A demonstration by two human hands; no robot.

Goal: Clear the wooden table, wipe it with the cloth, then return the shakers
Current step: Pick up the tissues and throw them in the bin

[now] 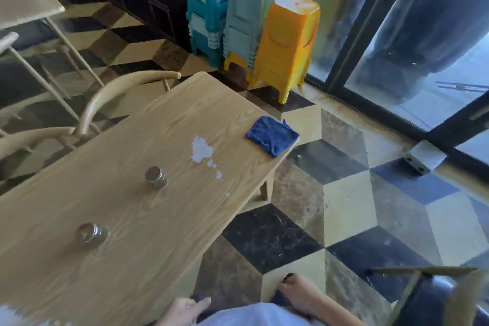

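Observation:
The wooden table [127, 259] runs from the lower left to the upper middle. Two small metal-topped glass shakers stand on it, one near the middle [155, 177] and one closer to me [91, 233]. A white liquid spill [201, 150] with a trail of drops lies beyond the far shaker. A folded blue cloth [272, 135] rests at the table's far right corner. My left hand [185, 309] is at the table's near edge, fingers apart and holding nothing, far from the shakers and the cloth. My right hand is out of view.
A curved wooden chair [105, 98] is tucked in at the table's left side. Stacks of teal, grey and yellow plastic stools [285, 45] stand beyond the table by a glass door [397, 66]. My foot [299, 294] rests on the chequered floor, with another chair [423, 288] at the lower right.

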